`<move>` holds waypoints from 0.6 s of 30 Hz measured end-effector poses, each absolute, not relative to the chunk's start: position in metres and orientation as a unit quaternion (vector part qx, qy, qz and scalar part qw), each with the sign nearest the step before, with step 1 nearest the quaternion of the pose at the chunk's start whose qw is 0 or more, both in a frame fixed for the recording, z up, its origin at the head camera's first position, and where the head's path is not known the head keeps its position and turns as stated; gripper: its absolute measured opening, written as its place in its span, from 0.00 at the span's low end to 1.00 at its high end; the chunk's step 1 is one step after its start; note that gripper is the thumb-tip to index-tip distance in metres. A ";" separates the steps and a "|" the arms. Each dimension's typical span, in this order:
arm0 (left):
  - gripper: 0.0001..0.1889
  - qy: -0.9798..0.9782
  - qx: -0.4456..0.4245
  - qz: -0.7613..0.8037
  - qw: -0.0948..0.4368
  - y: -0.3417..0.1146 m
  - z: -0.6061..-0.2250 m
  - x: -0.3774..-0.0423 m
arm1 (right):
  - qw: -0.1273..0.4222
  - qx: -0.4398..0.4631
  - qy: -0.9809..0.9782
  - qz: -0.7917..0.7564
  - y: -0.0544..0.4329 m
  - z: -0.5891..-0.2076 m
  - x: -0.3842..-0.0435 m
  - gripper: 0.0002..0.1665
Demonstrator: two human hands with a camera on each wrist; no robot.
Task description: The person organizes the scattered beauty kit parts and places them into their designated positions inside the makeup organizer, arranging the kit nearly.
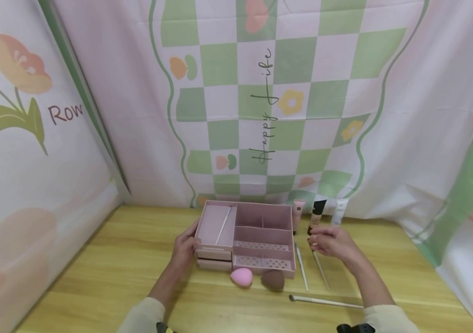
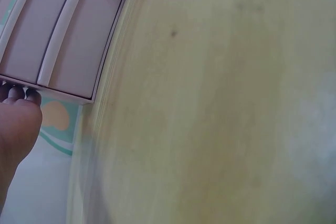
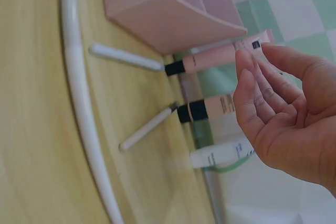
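A pink makeup organizer (image 1: 263,236) stands at the middle back of the table, with open compartments on its right and two small drawers (image 2: 79,38) at its lower left. My left hand (image 1: 185,247) holds the organizer's left side, fingers bent against the wall in the left wrist view. On its upper left tray lies a thin white brush (image 1: 223,225). To the right, my right hand (image 1: 331,241) hovers above a makeup brush (image 3: 147,128) lying on the table. Its thumb and forefinger are apart, and nothing shows between them. In the right wrist view it partly covers a pink tube (image 3: 210,57).
Beside the organizer stand a black-capped beige tube (image 1: 317,215) and a white tube (image 1: 339,212). A pink sponge (image 1: 242,277) and a brown sponge (image 1: 273,280) lie at its front. Another slim brush (image 1: 301,267) and a longer brush (image 1: 324,301) lie on the wooden table (image 1: 107,277).
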State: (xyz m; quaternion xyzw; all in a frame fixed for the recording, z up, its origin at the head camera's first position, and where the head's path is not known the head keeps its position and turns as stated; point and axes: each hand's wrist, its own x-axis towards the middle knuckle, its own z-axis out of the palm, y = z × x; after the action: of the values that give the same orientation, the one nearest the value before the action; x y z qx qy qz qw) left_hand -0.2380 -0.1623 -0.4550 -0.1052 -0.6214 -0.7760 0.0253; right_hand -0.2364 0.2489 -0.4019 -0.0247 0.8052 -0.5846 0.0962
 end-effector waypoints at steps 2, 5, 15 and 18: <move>0.38 -0.621 -0.104 -0.777 0.025 -0.162 -0.455 -0.238 | 0.098 -0.021 0.812 -0.576 0.253 -0.404 -0.235 0.31; 0.38 -0.622 -0.106 -0.776 0.026 -0.162 -0.455 -0.238 | 0.099 -0.015 0.820 -0.563 0.260 -0.408 -0.235 0.30; 0.38 -0.620 -0.104 -0.777 0.024 -0.163 -0.455 -0.238 | 0.101 -0.009 0.843 -0.528 0.268 -0.421 -0.231 0.29; 0.38 -0.620 -0.106 -0.777 0.023 -0.163 -0.456 -0.238 | 0.115 0.003 0.847 -0.519 0.269 -0.426 -0.230 0.28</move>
State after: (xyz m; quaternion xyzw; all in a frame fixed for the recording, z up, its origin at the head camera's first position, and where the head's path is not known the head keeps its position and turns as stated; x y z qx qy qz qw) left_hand -0.2382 -0.1631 -0.4556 -0.1060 -0.6198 -0.7772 0.0233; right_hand -0.2301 0.2690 -0.4260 0.0034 0.8472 -0.5187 0.1147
